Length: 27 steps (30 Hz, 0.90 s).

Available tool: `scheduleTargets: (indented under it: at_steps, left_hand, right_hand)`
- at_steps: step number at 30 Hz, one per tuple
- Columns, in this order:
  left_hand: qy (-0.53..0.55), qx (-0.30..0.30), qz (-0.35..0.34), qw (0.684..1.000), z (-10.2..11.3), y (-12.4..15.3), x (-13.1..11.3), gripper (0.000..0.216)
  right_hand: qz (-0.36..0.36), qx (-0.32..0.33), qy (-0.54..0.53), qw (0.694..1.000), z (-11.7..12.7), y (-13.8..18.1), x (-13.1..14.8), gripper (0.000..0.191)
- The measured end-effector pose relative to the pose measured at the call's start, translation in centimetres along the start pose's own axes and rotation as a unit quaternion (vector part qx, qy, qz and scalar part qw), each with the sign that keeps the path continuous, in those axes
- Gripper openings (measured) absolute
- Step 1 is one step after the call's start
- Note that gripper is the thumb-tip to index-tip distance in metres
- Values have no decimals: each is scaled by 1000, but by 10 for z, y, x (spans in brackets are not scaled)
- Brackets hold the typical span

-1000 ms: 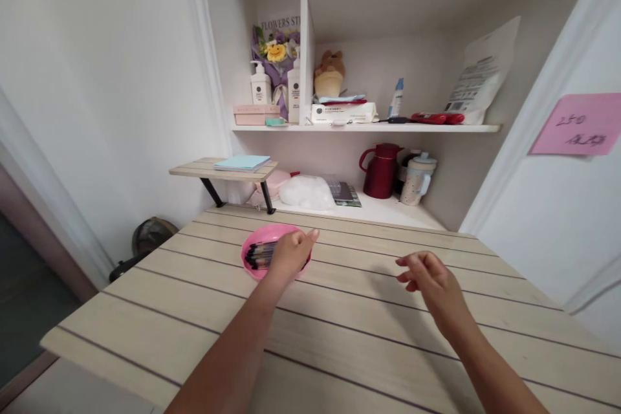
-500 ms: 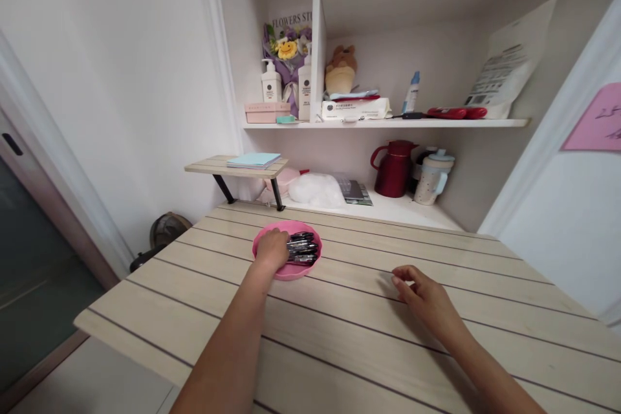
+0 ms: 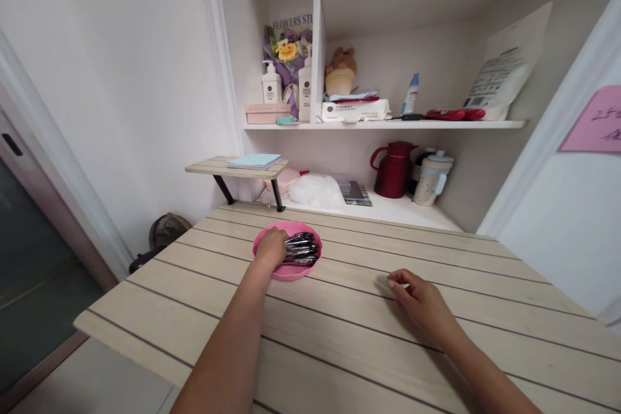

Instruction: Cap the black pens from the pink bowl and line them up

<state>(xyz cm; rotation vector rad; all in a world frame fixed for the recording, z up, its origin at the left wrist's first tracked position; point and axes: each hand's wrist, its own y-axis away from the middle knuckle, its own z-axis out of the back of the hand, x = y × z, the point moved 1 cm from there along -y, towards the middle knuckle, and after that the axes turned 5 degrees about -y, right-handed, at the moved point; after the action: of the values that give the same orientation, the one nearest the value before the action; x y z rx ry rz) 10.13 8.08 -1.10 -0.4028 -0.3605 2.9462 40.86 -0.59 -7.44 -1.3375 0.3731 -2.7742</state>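
Observation:
A pink scalloped dish (image 3: 264,265) stands on the wooden table. Several dark pens (image 3: 301,250) lie bundled in it, pointing to the right. My left hand (image 3: 272,247) reaches over the dish's left side, its fingers curled down around the near ends of the pens. The fingertips are hidden behind the back of the hand. My right hand (image 3: 412,294) is just above the tabletop, well to the right of the dish. Its fingers are loosely bent, thumb and forefinger close together with a gap behind the tips, and no object shows in it.
Behind the dish, a small raised shelf (image 3: 208,165) on black legs bears blue paper (image 3: 255,160). A red jug (image 3: 394,171) and a speckled cup (image 3: 429,181) stand at the back right. A white plastic bag (image 3: 315,191) lies below the wall shelf (image 3: 436,123).
My right hand has shifted slightly left and down, its thumb and forefinger a little closer. My left hand stays at the pens, having moved only a touch left.

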Motion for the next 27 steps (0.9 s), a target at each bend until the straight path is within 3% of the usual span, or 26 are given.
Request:
scheduleTargets:
  at_steps: [4, 7, 8, 10, 12, 15, 19, 23, 27]
  left_hand:
    - [57, -50, -13, 997, 14, 9, -23, 20]
    - [152, -48, -39, 986, 8, 27, -69, 23]
    - [293, 6, -34, 955, 0, 36, -88, 22]
    - [515, 157, -8, 842, -21, 56, -127, 22]
    - [611, 250, 10, 751, -44, 75, -160, 21]
    - [661, 276, 58, 696, -70, 94, -188, 19]
    - [716, 283, 91, 631, -84, 101, -191, 30]
    - [733, 341, 98, 580, -85, 98, -179, 42]
    - [733, 383, 98, 553, -83, 94, -172, 45]
  right_hand:
    - [-20, -17, -69, 997, -2, 0, 3, 31]
    - [-39, -39, -213, 975, -3, 3, 16, 37]
    - [-37, -51, -270, 961, -3, 4, 22, 40]
    - [-30, -76, -374, 924, -4, 9, 34, 46]
    - [-51, -86, -453, 886, -6, 14, 44, 50]
    - [-142, -82, -493, 855, -10, 20, 50, 44]
    - [-218, -83, -467, 853, -13, 20, 46, 40]
    - [-213, -93, -458, 858, -13, 15, 41, 38]
    - [-193, -77, -470, 858, -14, 14, 39, 38]
